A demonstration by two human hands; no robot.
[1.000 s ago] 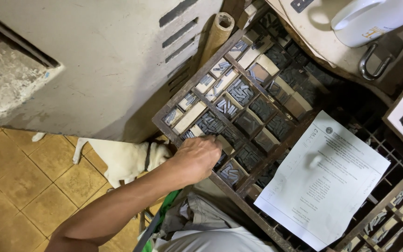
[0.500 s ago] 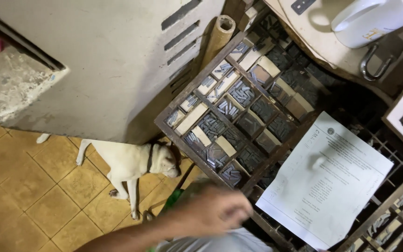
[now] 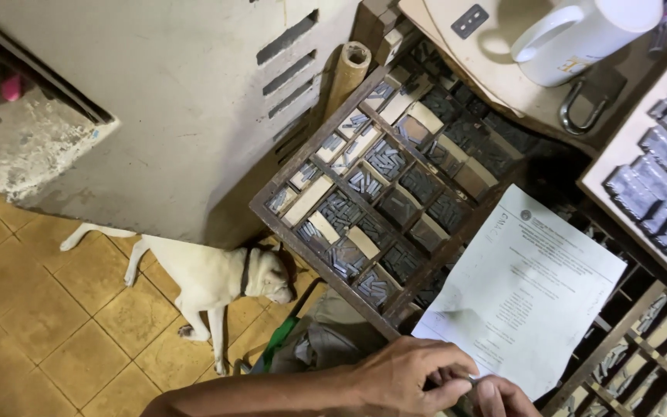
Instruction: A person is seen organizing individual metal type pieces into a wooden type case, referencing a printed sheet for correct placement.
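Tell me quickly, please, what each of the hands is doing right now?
Left hand: fingers pinched on a small metal piece.
Right hand: mostly out of frame, cannot tell.

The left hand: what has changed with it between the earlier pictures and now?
The left hand left a lower compartment of the wooden tray and drew back toward the body. It now meets the right hand at the bottom edge, where a small metal piece shows between their fingertips. The tray, the printed sheet, the white mug and the dog stayed in place.
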